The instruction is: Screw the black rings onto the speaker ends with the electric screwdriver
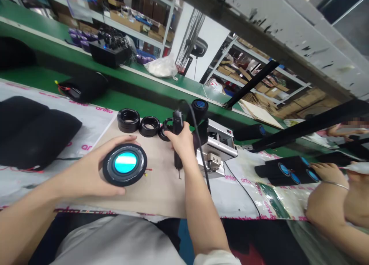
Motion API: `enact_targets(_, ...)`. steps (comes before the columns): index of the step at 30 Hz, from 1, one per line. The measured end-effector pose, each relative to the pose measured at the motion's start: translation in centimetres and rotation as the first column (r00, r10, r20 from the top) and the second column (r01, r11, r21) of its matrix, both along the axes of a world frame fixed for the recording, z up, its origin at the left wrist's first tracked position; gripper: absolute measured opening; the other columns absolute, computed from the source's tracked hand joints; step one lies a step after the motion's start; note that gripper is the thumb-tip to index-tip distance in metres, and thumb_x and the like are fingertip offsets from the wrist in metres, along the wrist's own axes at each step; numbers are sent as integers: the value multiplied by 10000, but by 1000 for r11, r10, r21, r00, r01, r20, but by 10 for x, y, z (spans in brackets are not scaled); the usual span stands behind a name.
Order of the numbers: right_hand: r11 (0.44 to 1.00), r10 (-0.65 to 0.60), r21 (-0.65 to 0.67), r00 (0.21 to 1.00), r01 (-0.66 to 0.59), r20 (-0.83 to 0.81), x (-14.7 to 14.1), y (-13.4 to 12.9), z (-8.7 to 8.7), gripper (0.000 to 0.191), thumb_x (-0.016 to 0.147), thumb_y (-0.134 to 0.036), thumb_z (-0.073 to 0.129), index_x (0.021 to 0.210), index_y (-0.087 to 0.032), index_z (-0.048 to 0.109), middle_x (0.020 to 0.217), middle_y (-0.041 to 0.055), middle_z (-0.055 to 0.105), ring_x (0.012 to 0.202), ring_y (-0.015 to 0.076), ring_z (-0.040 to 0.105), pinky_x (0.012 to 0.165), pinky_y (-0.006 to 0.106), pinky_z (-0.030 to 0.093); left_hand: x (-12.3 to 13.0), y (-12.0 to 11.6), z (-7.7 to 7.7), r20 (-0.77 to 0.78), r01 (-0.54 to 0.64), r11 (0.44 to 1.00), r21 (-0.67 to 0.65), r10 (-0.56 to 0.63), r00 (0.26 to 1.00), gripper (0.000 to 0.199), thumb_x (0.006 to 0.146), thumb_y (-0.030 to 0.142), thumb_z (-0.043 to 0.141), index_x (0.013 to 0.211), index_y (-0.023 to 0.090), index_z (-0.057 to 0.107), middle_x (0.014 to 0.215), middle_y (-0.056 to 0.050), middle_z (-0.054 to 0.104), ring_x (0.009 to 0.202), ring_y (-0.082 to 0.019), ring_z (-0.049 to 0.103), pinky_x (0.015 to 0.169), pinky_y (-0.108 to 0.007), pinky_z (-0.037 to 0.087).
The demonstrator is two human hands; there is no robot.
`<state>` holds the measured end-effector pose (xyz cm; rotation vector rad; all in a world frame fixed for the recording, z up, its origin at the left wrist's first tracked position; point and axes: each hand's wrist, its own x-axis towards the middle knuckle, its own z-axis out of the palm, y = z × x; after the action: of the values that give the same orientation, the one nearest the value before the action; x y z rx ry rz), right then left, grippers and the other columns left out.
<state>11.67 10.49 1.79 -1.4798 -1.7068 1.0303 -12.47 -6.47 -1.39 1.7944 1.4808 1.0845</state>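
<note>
**Gripping Wide, Gripping Narrow**

A white mat (95, 123) printed "anko" is lying underneath; the left hand (95, 169) is spreading wide around a round black unit (125, 165) with a glowing cyan face; three black rings (149, 126) are sitting in a row on brown cardboard (150, 192); the right hand (180, 142) is closing narrowly on a black corded electric screwdriver (178, 138); far right, a co-worker's hand (327, 171) is resting by four blue discs (295, 177).

glossy blk plastic disc (125, 164), matt brown cardbd sheet (155, 192), shiny metal fixture (217, 142)

The left hand (98, 169) and right hand (180, 140) were bare; the person wore a pale grey top (115, 242), a white right cuff (216, 258), and seemingly dark patterned trousers (253, 242).
</note>
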Motion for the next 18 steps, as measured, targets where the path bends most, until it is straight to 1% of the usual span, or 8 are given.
enact_targets(2, 998, 59, -9, 995, -60, -84, 9, -24, 23, 580, 863, -393, 900, 1297, -225, 554, 821, -57, 643, 477, 122, 579, 456, 233, 497, 16, 5, -3, 66, -86, 994, 65, 82, 994, 1024, 653, 475, 1014, 1560, 454, 537, 1559, -57, 652, 1427, -467, 639, 1156, -659, 584)
enact_targets(4, 977, 204, -34, 966, -212, -160, 19, -49, 44, 641, 818, -451, 942, 1320, -266, 589, 802, -66, 649, 467, 136, 593, 444, 248, 517, 36, 9, -7, 171, -157, 978, 134, 134, 976, 987, 671, 519, 1015, 1536, 435, 546, 1537, -69, 656, 1395, -445, 667, 1131, -610, 618)
enact_targets(6, 925, 373, -10, 913, -380, -162, 27, -70, 59, 668, 800, -447, 968, 1358, -310, 628, 932, -29, 715, 618, 159, 686, 505, 243, 562, 53, 13, -9, 261, -203, 962, 184, 152, 953, 1043, 678, 538, 1022, 1575, 432, 499, 1557, -85, 627, 1419, -429, 649, 1135, -576, 620)
enact_targets(8, 873, 488, 52, 871, -485, -61, 32, -81, 65, 674, 806, -417, 975, 1395, -368, 649, 1164, -6, 741, 914, 191, 752, 679, 251, 625, 65, 15, -9, 310, -200, 955, 219, 126, 942, 1118, 697, 526, 1027, 1635, 453, 422, 1581, -89, 601, 1455, -411, 622, 1149, -549, 614)
enact_targets(10, 840, 533, 90, 845, -535, 51, 34, -83, 65, 716, 824, -382, 965, 1457, -430, 633, 1306, -21, 715, 1115, 209, 724, 869, 287, 634, 70, 16, -8, 324, -166, 957, 240, 83, 942, 1141, 735, 495, 1018, 1664, 497, 356, 1592, -72, 592, 1477, -388, 608, 1170, -536, 603)
enact_targets(13, 812, 576, 49, 812, -582, 95, 34, -79, 66, 785, 853, -337, 936, 1533, -486, 572, 1327, -47, 705, 1131, 198, 710, 958, 312, 613, 71, 15, -7, 313, -127, 964, 233, 49, 948, 1181, 757, 468, 1009, 1684, 536, 282, 1585, -63, 590, 1477, -378, 610, 1189, -560, 584)
enact_targets(16, 797, 601, -4, 793, -604, 99, 35, -77, 70, 756, 837, -302, 927, 1501, -446, 597, 1400, -49, 672, 1126, 191, 708, 931, 297, 618, 71, 14, -8, 292, -138, 960, 241, 64, 954, 1233, 733, 445, 1024, 1701, 496, 261, 1588, -87, 576, 1484, -395, 598, 1194, -590, 565)
enact_targets(18, 797, 604, -38, 791, -603, 100, 35, -78, 74, 787, 806, -282, 938, 1502, -422, 598, 1378, -40, 676, 1057, 183, 716, 959, 317, 626, 73, 13, -9, 298, -148, 956, 252, 69, 952, 1231, 731, 414, 1028, 1704, 447, 273, 1584, -102, 578, 1478, -390, 601, 1200, -580, 557)
